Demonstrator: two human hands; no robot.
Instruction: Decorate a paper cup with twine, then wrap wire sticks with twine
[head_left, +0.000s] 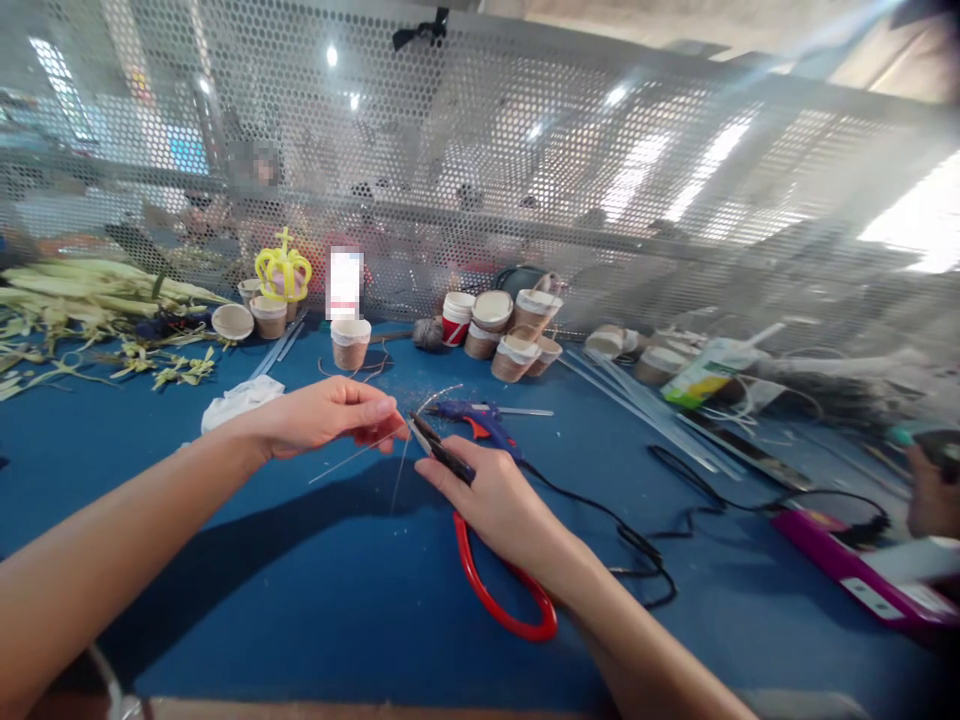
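My left hand (349, 412) pinches a thin wire-like strand (337, 468) between thumb and fingers, its fine ends sticking out below and past the fingertips. My right hand (487, 490) is closed around a pair of scissors (504, 610). Its large red handle loop hangs below the palm, and the dark blades point up and left, close to the left fingertips where the strand passes. Whether the blades touch the strand, I cannot tell. Just behind the right hand lies a blue glue gun (472, 410) with a clear glue stick in its back end.
Wrapped paper cups (514, 355) stand along the perforated metal screen (480, 130), with a yellow crown (283, 275) among those at left. Husk strips (82, 290) lie far left. Clear glue sticks (645, 400), a black cord (600, 515) and a purple power strip (847, 560) lie right.
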